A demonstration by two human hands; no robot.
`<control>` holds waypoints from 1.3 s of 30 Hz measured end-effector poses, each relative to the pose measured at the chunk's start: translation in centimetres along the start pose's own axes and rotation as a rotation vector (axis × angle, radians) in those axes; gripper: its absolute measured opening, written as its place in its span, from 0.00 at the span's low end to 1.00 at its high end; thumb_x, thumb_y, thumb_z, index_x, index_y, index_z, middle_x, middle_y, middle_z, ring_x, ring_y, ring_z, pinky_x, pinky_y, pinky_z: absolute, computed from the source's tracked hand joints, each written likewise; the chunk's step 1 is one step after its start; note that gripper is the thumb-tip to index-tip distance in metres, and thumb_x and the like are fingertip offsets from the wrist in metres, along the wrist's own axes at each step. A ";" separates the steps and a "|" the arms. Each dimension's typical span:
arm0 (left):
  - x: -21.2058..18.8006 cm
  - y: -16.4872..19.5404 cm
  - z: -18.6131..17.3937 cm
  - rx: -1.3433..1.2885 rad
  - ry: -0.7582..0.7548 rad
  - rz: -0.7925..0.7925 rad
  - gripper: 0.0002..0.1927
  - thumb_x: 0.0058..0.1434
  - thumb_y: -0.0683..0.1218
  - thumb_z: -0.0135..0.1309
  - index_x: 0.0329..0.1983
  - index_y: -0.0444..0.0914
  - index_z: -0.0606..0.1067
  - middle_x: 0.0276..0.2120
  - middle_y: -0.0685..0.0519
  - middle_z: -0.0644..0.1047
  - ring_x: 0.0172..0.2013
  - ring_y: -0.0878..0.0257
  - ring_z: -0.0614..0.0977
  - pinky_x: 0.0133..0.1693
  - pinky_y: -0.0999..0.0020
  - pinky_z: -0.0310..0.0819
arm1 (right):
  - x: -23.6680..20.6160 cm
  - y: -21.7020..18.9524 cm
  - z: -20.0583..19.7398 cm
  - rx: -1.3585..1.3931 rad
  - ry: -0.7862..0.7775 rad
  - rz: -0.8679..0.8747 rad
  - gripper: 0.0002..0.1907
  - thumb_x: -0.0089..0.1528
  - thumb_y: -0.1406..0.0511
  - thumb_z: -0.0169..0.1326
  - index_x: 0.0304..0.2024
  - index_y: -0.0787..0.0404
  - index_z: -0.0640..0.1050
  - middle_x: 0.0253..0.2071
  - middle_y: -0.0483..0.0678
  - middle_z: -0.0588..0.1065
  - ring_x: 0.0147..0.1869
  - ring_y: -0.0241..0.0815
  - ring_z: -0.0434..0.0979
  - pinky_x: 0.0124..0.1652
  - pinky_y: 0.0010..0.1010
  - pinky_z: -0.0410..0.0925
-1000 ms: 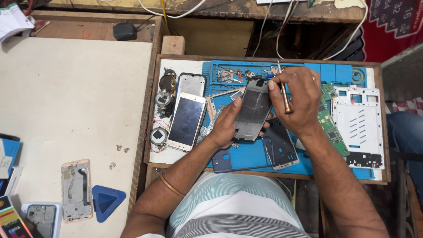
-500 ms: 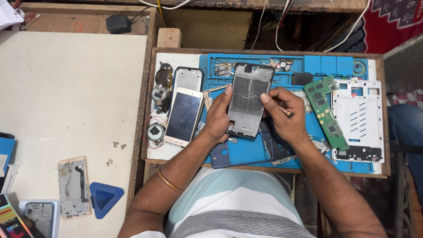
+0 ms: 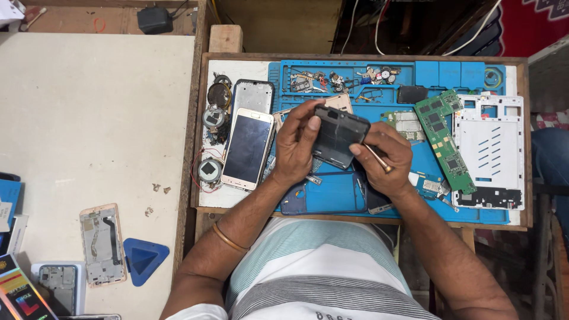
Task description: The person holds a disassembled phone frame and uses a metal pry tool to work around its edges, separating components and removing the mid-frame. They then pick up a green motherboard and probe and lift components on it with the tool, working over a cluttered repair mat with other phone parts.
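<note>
Dark phone frame (image 3: pixel 336 136) sits gripped in my left hand (image 3: pixel 298 145) above the blue repair mat (image 3: pixel 379 95); my right hand (image 3: pixel 385 160) pinches a thin tool (image 3: pixel 377 159).

Tray (image 3: pixel 361 58) centre frame, mat (image 3: pixel 456 74) on it. Phone (image 3: pixel 248 148) left on tray, circuit board (image 3: pixel 441 139) right, white frame (image 3: pixel 489 151) far right. Triangular pick (image 3: pixel 141 259) lower left on table (image 3: pixel 89 118).
</note>
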State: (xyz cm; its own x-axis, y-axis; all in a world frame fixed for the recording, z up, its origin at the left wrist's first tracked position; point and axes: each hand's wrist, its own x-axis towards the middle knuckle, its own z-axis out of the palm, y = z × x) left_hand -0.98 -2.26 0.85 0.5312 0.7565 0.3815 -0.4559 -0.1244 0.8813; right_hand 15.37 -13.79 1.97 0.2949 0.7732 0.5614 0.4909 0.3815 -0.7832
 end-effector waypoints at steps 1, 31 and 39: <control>-0.1 0.1 0.1 -0.026 -0.027 0.012 0.14 0.82 0.47 0.45 0.66 0.39 0.69 0.52 0.50 0.78 0.53 0.66 0.79 0.56 0.72 0.76 | -0.1 0.0 0.0 0.001 0.004 -0.020 0.07 0.64 0.70 0.64 0.41 0.68 0.79 0.41 0.50 0.77 0.42 0.36 0.75 0.39 0.25 0.67; 0.8 4.3 0.5 0.453 -0.017 0.151 0.12 0.65 0.45 0.66 0.45 0.39 0.75 0.34 0.54 0.80 0.34 0.71 0.81 0.36 0.76 0.76 | -0.5 0.7 -0.1 -0.058 0.000 -0.072 0.08 0.64 0.69 0.63 0.43 0.66 0.80 0.43 0.51 0.78 0.41 0.37 0.76 0.38 0.25 0.69; 1.5 3.4 0.4 0.088 0.047 -0.138 0.15 0.76 0.49 0.53 0.56 0.33 0.78 0.38 0.55 0.81 0.35 0.73 0.77 0.36 0.78 0.72 | -1.3 3.1 -0.6 0.620 -0.016 0.511 0.11 0.71 0.64 0.56 0.39 0.68 0.77 0.33 0.47 0.74 0.32 0.29 0.71 0.29 0.22 0.65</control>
State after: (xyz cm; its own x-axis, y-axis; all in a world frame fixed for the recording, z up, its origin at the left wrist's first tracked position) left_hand -1.49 -1.79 4.54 0.5497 0.7990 0.2439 -0.3158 -0.0715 0.9461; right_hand 17.03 -13.92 -1.03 0.3457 0.9337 0.0935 -0.2475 0.1869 -0.9507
